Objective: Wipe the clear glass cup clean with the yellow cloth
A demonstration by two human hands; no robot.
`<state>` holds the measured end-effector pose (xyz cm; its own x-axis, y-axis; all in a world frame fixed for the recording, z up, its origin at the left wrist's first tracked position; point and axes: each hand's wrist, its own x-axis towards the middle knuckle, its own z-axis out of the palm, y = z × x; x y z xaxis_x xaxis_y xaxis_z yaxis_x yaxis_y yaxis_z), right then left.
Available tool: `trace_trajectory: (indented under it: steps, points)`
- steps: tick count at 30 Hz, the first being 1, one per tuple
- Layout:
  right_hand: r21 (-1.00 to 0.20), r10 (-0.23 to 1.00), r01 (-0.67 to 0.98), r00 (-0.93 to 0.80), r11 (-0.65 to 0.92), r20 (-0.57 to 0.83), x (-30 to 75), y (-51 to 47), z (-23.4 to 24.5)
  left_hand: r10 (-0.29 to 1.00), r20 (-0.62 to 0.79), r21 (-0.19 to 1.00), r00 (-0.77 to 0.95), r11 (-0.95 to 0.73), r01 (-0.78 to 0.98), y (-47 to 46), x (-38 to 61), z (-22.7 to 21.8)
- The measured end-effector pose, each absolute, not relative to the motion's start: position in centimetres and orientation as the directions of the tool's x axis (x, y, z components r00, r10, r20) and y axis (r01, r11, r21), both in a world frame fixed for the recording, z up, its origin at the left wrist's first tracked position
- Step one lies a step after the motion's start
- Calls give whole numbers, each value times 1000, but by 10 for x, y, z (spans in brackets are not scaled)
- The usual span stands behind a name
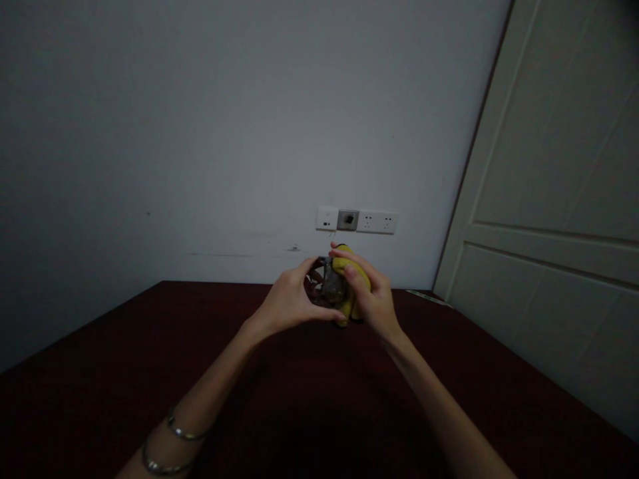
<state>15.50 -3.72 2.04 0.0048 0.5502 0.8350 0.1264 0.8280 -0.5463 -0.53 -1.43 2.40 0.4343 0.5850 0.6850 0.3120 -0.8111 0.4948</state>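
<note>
Both my hands are raised together above the dark red table [124, 359]. My left hand [287, 303] is closed round a small clear glass object [324, 286], its fingers curled over the top and its thumb beneath. My right hand [372, 296] is closed on a yellow cloth [349, 269] and presses it against the glass. Part of the cloth hangs below the fingers. Two silver bangles [172, 446] sit on my left forearm. The glass is dim and partly hidden by my fingers.
A white wall stands behind the table with a strip of wall sockets [357, 220] just above my hands. A pale panelled door [554, 219] fills the right side. A thin light strip [429, 298] lies at the table's far right corner.
</note>
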Motion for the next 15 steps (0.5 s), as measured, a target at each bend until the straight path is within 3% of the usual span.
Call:
trace_trajectory:
  steps: [3,9,12,15]
  points:
    - [-524,523,76,28,848,852,152,-35,19,562,691,477,455,-827,299,-16,-5,25]
    - [-670,676,-89,96,737,731,152,-31,22,510,703,451,496,-859,243,-17,-5,25]
    - [-656,653,-19,116,755,748,150,-35,25,512,701,449,496,-858,250,-18,-5,24]
    - [-559,551,116,97,821,829,150,-42,26,547,678,464,490,-836,291,-20,-4,24]
